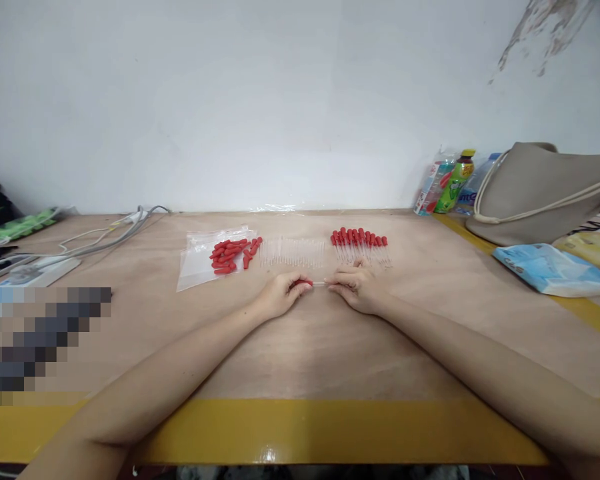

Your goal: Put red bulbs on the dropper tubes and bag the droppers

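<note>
My left hand (pixel 280 295) is closed in a pinch on a small red rubber bulb (pixel 305 283). My right hand (pixel 356 288) is closed on a thin clear glass tube (pixel 320 284) that meets the bulb between the two hands. Both hands rest on the wooden table (pixel 300 347), near its middle. Just beyond them lies a row of bare clear tubes (pixel 293 252). To the right of that row lies a line of droppers with red bulbs (pixel 360 244). At the left, loose red bulbs (pixel 230 255) spill from a clear plastic bag (pixel 200 261).
A grey bag (pixel 545 190), bottles (pixel 453 181) and a blue packet (pixel 555 268) crowd the right back of the table. Cables and a power strip (pixel 35 267) lie at the left. A yellow strip (pixel 300 430) runs along the table's near edge. A white wall stands behind.
</note>
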The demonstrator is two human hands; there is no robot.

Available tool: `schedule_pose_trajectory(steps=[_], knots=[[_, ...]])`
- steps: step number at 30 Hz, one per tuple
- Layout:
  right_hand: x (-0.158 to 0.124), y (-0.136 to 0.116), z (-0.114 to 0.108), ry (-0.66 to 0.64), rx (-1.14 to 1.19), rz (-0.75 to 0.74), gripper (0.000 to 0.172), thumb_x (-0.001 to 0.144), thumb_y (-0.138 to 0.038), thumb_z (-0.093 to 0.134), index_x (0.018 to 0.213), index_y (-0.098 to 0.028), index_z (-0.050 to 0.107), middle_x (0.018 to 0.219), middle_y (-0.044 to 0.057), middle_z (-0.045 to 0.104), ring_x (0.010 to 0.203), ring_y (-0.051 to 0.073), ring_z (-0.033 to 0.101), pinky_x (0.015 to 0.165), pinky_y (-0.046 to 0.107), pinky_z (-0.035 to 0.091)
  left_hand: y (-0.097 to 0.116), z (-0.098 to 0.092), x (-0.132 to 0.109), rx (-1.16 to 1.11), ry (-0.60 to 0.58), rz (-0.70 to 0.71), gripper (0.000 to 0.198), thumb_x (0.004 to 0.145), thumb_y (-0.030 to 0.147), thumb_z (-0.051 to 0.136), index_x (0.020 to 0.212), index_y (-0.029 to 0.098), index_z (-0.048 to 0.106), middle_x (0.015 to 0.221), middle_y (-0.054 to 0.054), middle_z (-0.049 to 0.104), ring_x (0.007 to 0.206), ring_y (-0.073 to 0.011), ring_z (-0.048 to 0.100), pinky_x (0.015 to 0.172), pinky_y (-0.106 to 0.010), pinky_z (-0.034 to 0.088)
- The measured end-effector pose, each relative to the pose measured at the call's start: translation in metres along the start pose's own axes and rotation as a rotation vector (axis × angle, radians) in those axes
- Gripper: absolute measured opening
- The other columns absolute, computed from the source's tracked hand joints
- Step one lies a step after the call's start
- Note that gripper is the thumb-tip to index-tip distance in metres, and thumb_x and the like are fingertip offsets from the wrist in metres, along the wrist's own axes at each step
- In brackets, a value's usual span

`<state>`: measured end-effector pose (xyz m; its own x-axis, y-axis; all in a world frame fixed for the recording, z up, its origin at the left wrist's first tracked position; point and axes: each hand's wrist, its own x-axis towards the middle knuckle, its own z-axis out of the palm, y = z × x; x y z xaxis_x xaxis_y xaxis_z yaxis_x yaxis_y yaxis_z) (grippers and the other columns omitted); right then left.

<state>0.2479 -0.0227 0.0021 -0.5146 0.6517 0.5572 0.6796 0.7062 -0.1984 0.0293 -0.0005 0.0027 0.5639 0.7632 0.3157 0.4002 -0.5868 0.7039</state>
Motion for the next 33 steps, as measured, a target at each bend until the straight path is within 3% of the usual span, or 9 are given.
schedule_pose_trajectory(steps=[12, 19, 24, 28, 30, 33], knots=[[0.003, -0.015, 0.004, 0.029, -0.038, 0.044, 0.026, 0.087, -0.027, 0.039, 0.078, -0.018, 0.062, 0.068, 0.0, 0.06, 0.059, 0.01, 0.046, 0.068, 0.03, 0.02, 0.008, -0.001, -0.006, 0.229, 0.031, 0.128, 0.022, 0.085, 0.03, 0.046, 0.091, 0.016, 0.061, 0.074, -0.002, 0.064, 0.062, -0.0113, 0.055, 0.059, -0.022, 0.043], [0.003, -0.018, 0.007, -0.066, -0.046, 0.089, 0.03, 0.088, -0.027, 0.036, 0.072, -0.018, 0.059, 0.062, -0.001, 0.061, 0.052, 0.009, 0.04, 0.069, 0.03, 0.02, 0.005, -0.001, -0.007, 0.273, 0.026, 0.227, 0.02, 0.086, 0.03, 0.047, 0.092, 0.017, 0.06, 0.081, -0.003, 0.065, 0.071, -0.0129, 0.059, 0.066, -0.023, 0.045], [0.005, -0.023, 0.005, -0.129, -0.033, 0.124, 0.032, 0.09, -0.027, 0.033, 0.072, -0.018, 0.057, 0.064, -0.001, 0.063, 0.053, 0.01, 0.044, 0.07, 0.03, 0.022, 0.001, -0.005, -0.003, 0.359, -0.015, 0.318, 0.019, 0.087, 0.027, 0.043, 0.095, 0.018, 0.058, 0.084, -0.004, 0.064, 0.077, -0.0143, 0.059, 0.072, -0.025, 0.045], [0.008, -0.027, -0.003, -0.137, -0.07, 0.105, 0.023, 0.086, -0.027, 0.041, 0.074, -0.02, 0.059, 0.07, 0.0, 0.064, 0.066, 0.012, 0.053, 0.072, 0.03, 0.024, 0.001, -0.008, -0.001, 0.352, 0.035, 0.313, 0.021, 0.086, 0.027, 0.047, 0.103, 0.019, 0.054, 0.095, -0.006, 0.06, 0.088, -0.0169, 0.057, 0.078, -0.029, 0.045], [0.012, -0.023, -0.009, -0.117, -0.053, 0.179, 0.019, 0.082, -0.027, 0.045, 0.075, -0.022, 0.062, 0.07, 0.0, 0.065, 0.067, 0.013, 0.055, 0.07, 0.029, 0.026, 0.0, -0.01, -0.001, 0.347, 0.111, 0.248, 0.037, 0.081, 0.031, 0.054, 0.115, 0.02, 0.046, 0.105, -0.008, 0.055, 0.094, -0.0191, 0.054, 0.081, -0.032, 0.045], [0.022, -0.007, -0.019, -0.045, -0.013, 0.459, 0.021, 0.079, -0.03, 0.047, 0.072, -0.022, 0.065, 0.065, -0.001, 0.064, 0.061, 0.014, 0.055, 0.062, 0.027, 0.03, -0.005, -0.012, -0.001, 0.346, 0.189, 0.111, 0.049, 0.076, 0.034, 0.059, 0.12, 0.019, 0.041, 0.106, -0.009, 0.051, 0.089, -0.0184, 0.053, 0.076, -0.033, 0.046]])
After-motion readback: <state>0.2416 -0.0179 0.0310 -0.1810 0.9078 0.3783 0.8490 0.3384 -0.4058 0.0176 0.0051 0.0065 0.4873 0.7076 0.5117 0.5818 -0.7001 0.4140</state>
